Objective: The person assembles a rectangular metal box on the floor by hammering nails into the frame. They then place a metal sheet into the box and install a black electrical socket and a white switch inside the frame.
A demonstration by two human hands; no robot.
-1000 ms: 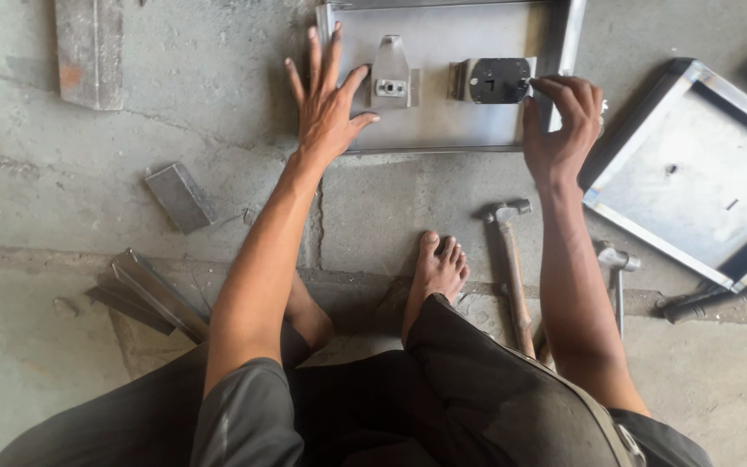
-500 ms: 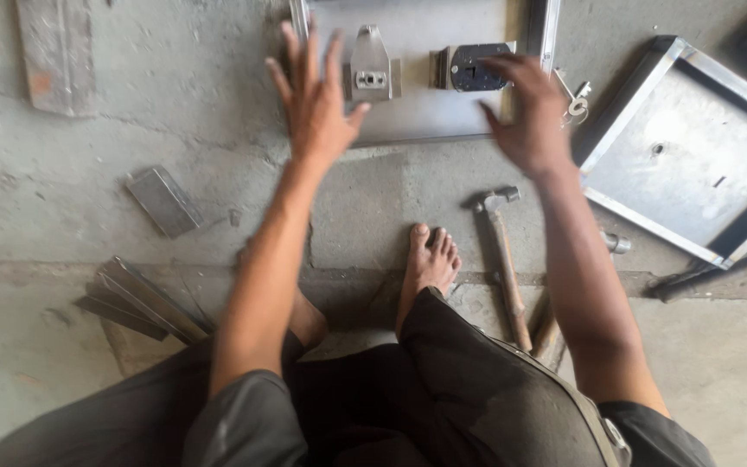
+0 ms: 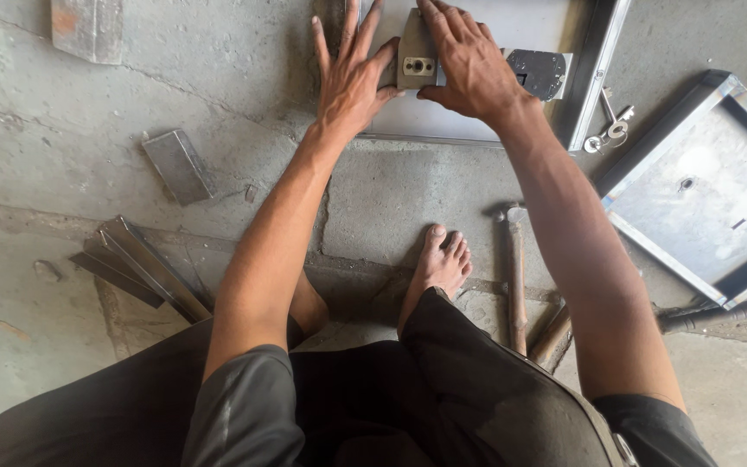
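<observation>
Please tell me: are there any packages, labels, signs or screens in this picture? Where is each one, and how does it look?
None are in view. There are only bare metal parts on a concrete floor: a grey panel under both hands, a framed panel at the right, a hammer and metal strips at the left.

Metalworking workshop, floor level: cracked concrete floor carries sheet-metal panels, angle-iron offcuts, a steel block, a hammer and loose keys.
</observation>
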